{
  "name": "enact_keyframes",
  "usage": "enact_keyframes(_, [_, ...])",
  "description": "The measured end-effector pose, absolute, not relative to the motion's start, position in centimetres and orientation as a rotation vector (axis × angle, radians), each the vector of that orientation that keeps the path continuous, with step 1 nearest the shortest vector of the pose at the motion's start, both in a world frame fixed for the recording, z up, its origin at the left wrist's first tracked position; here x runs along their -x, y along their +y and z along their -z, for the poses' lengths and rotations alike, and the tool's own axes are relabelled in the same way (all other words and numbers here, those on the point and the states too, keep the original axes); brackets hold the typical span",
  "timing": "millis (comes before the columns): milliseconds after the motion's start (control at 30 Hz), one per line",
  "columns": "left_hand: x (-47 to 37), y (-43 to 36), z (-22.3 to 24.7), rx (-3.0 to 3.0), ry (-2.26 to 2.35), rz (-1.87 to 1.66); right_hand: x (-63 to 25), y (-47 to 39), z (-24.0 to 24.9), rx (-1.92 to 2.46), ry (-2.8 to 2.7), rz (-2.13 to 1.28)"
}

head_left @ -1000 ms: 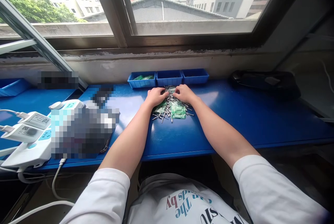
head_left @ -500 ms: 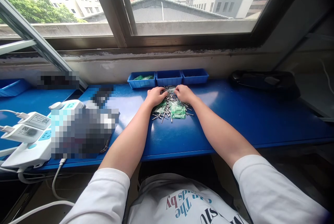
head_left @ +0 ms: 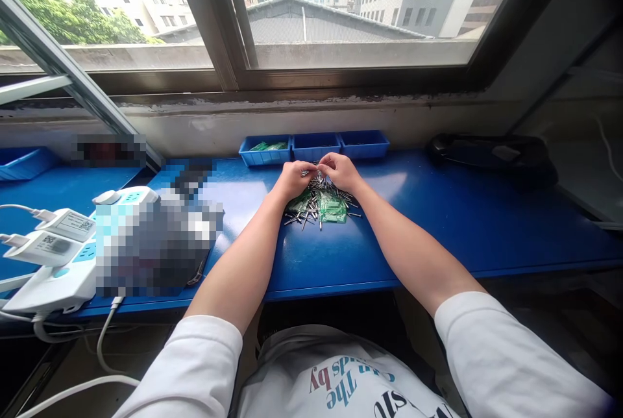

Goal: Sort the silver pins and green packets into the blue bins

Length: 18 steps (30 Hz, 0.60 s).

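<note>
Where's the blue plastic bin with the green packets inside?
In the head view, the blue plastic bin stands leftmost in the row of three below the window, just beyond the left hand.

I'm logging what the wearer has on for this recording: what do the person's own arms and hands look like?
Both the left hand and the right hand are bare, without gloves. The forearms are uncovered, with no watch or bracelet visible. White short sleeves end near the elbows, part of a white shirt printed with teal, dark red and black lettering.
</note>
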<state>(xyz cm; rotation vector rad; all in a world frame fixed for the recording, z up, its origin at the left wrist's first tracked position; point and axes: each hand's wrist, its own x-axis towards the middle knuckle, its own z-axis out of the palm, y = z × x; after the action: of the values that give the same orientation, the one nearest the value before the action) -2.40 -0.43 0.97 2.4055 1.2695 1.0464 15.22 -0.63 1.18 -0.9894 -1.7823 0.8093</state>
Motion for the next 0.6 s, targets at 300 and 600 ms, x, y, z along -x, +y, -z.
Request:
enact_keyframes(300, [2.43,-0.68,-1.14,-2.313,1.353,-0.949,-15.41,-0.88,-1.45,1.035,-1.839,-0.703])
enact_keyframes(600, [2.35,-0.95,-1.28,-2.271,1.328,-1.012,-15.41,-0.6,-1.27,1.049,-1.764,-0.714])
